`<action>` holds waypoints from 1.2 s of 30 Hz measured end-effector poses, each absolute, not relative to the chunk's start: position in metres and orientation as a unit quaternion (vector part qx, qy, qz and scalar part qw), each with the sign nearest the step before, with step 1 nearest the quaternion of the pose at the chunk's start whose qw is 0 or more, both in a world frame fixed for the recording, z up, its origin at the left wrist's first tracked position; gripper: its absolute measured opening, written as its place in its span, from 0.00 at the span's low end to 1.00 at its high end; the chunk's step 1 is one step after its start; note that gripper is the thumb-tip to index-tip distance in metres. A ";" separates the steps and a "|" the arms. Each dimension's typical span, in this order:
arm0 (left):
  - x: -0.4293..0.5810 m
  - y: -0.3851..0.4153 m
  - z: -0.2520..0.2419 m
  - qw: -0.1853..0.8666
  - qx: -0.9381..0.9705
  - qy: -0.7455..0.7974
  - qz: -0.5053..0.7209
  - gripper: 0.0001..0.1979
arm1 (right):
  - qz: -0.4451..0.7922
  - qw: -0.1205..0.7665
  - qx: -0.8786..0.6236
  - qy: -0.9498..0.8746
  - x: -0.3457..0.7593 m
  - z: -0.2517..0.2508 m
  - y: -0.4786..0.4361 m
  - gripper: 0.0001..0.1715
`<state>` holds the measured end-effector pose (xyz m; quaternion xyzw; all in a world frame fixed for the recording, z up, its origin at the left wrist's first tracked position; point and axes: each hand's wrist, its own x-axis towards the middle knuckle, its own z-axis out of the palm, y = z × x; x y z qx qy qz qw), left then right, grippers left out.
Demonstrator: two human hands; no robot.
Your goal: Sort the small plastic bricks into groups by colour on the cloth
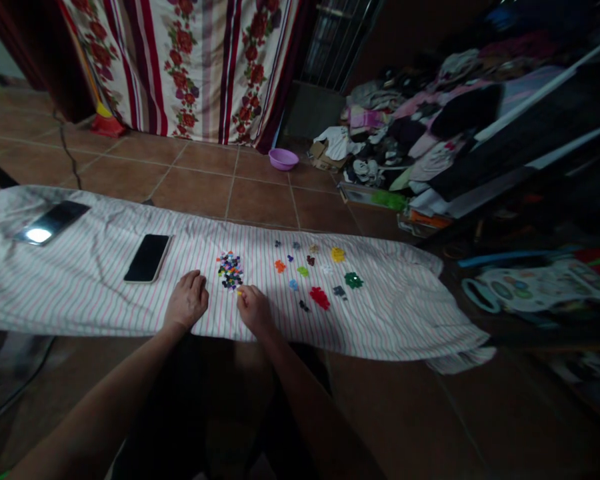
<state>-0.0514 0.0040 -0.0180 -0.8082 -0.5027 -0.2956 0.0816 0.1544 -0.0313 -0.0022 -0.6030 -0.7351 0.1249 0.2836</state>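
A mixed pile of tiny coloured pieces (230, 271), which look like small toy bricks, lies on a striped cloth (105, 293). My right hand (255, 310) is at the pile's near right edge, its fingertips pinching a small yellow piece (239, 293). To the left of the pile, my left hand (187, 300) rests on the cloth with its fingers loosely laid down, holding nothing visible. Right of the hands are small single-colour groups, among them red pieces (319, 298), dark green pieces (353, 280), yellow pieces (338, 254), orange pieces (279, 266) and lime pieces (303, 271).
A dark-screened phone (149, 258) lies left of my left hand; another shiny phone-like device (53, 223) is farther left. Beyond the cloth are a tiled floor (200, 180), a purple basin (283, 159) and a floral curtain (190, 67). Heaped clothes (405, 127) fill the far right.
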 end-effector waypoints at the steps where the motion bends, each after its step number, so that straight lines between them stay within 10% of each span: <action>1: -0.052 0.004 -0.018 0.083 -0.809 -0.502 -0.295 0.11 | 0.123 0.282 -0.603 -0.736 0.156 -0.002 -0.033 0.12; 36: -0.052 0.005 -0.017 0.055 -0.809 -0.501 -0.303 0.12 | 0.205 0.498 -0.721 -0.436 0.327 0.004 -0.003 0.21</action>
